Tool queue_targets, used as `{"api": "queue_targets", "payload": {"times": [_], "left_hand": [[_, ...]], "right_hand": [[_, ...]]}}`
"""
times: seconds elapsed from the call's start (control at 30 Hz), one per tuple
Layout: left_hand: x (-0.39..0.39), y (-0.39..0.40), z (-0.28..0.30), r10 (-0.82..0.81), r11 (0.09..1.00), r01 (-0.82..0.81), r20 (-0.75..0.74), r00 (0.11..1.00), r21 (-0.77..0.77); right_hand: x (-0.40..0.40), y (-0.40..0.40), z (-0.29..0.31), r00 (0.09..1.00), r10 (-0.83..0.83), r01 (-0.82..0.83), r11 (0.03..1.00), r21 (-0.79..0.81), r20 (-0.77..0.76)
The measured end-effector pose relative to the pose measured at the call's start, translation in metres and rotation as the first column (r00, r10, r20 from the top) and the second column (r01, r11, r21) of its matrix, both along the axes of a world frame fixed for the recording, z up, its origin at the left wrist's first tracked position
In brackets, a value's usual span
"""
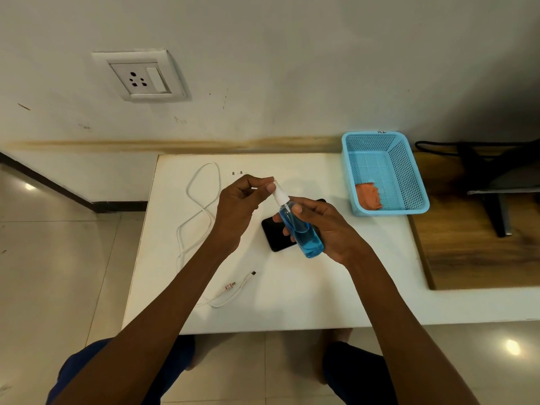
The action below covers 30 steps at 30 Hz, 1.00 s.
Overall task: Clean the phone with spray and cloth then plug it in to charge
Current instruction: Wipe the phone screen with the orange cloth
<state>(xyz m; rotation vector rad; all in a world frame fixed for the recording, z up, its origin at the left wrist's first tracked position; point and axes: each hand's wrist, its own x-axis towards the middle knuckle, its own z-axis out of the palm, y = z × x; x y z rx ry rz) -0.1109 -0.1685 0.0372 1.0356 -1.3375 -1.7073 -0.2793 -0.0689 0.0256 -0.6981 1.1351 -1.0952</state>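
Black rectangular phone [276, 233] lies screen-up on white table [306, 293], partly hidden under our hands. Our right hand [327, 229] wraps fingers round clear spray bottle of blue liquid [301, 229], held tilted above phone. Our left hand [242, 203] pinches bottle's white nozzle top [279, 195]. Orange cloth [368, 195] sits in light-blue perforated plastic basket [409, 171]. White charging cable [201, 206] loops left of phone; wall socket [140, 77] above.

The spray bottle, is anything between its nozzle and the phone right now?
Probably yes. A clear cap appears to be pinched by the left hand at the spray bottle nozzle; the right hand holds the bottle above the phone.
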Motion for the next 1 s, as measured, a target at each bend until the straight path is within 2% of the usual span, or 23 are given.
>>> {"api": "queue_targets", "payload": {"times": [0.5,0.67,0.73,0.83,1.0], "left_hand": [[-0.003,0.010,0.000,0.018,0.997,-0.019,-0.022,1.000,-0.070],[-0.004,0.007,0.002,0.014,0.994,-0.010,0.029,0.999,-0.108],[-0.005,0.007,0.003,0.013,0.983,0.004,0.092,0.996,-0.182],[-0.011,0.011,0.004,-0.045,0.948,0.091,0.155,0.987,-0.304],[-0.024,0.029,0.001,-0.084,0.926,0.158,0.220,0.972,-0.343]], "right_hand": [[0.003,0.008,0.005,0.998,-0.039,0.039,0.999,-0.001,0.059],[0.003,0.006,0.002,0.998,-0.041,0.042,0.999,-0.011,0.042],[0.000,0.005,0.002,0.998,-0.051,0.051,0.999,-0.014,0.023],[-0.010,0.004,0.005,0.995,-0.101,0.101,0.994,-0.042,-0.014],[-0.038,0.016,0.011,0.958,-0.279,0.272,0.958,-0.097,-0.073]]}}
